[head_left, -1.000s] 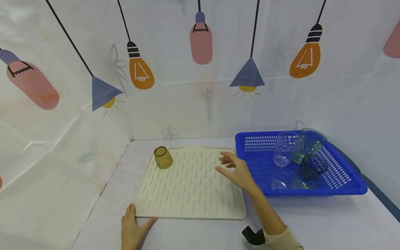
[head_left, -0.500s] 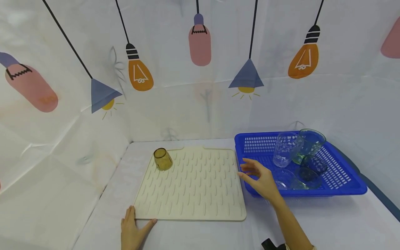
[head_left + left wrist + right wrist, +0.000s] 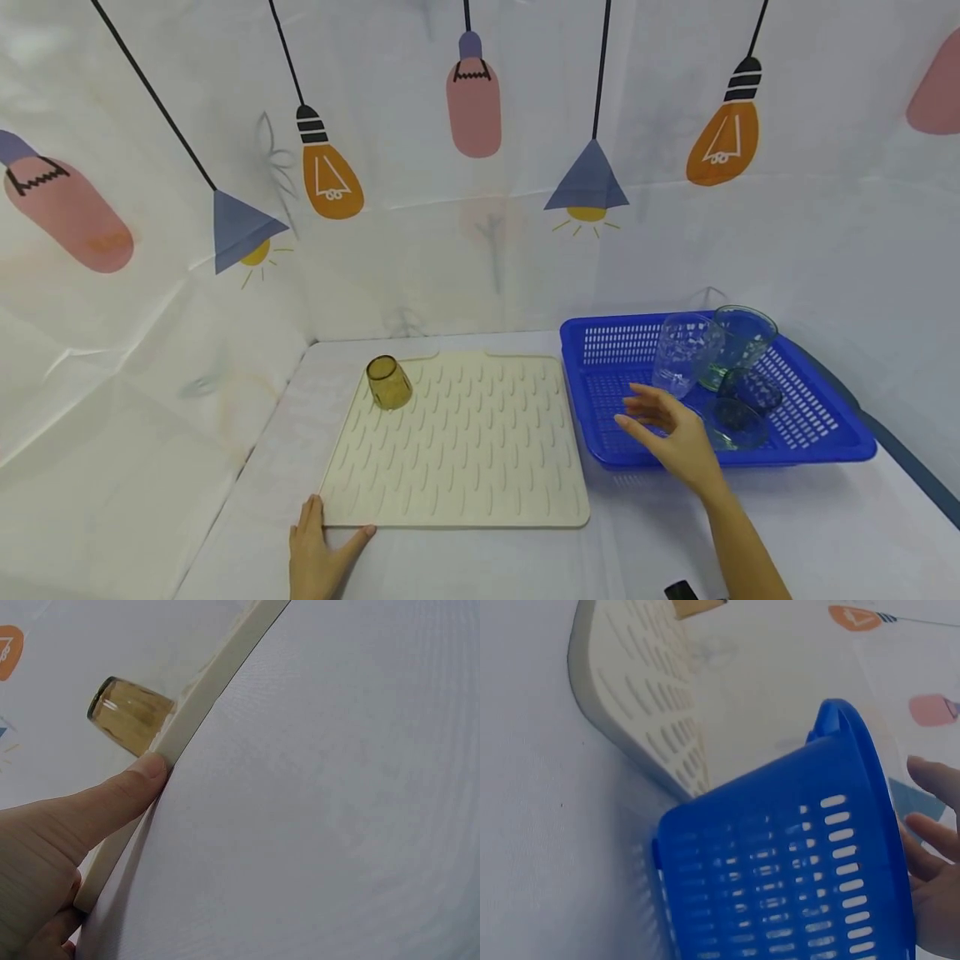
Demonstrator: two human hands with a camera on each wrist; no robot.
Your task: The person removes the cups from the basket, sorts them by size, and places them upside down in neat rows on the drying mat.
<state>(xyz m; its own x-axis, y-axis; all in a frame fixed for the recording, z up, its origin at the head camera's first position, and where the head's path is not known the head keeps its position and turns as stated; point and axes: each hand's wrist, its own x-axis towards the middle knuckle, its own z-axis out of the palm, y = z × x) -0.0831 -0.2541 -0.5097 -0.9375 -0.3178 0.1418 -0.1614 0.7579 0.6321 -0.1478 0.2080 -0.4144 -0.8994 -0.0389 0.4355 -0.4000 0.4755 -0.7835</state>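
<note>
An amber glass [image 3: 390,383] stands narrow end up at the far left of a cream ridged drying mat [image 3: 480,454]. My left hand [image 3: 318,550] lies at the mat's near left corner, thumb [image 3: 127,791] against the front edge and the other fingers along the side. Over the near left part of a blue basket [image 3: 603,454] hovers my right hand [image 3: 678,442], fingers loosely bent and apart from the thumb, with nothing held. Inside the basket are a clear patterned tumbler [image 3: 672,358], a greenish glass [image 3: 750,333], a dark glass [image 3: 752,390] and a low clear glass [image 3: 735,429], partly hidden.
The basket's perforated side wall [image 3: 780,877] rises next to the mat's right edge. A white cloth [image 3: 450,567] covers the table. Behind it hangs a white sheet [image 3: 420,275] printed with lamps and bulbs. A small black object [image 3: 681,590] shows by the right forearm.
My right hand has moved rightward from above the mat to over the basket, still holding nothing. The left hand, the mat and the amber glass have stayed in place.
</note>
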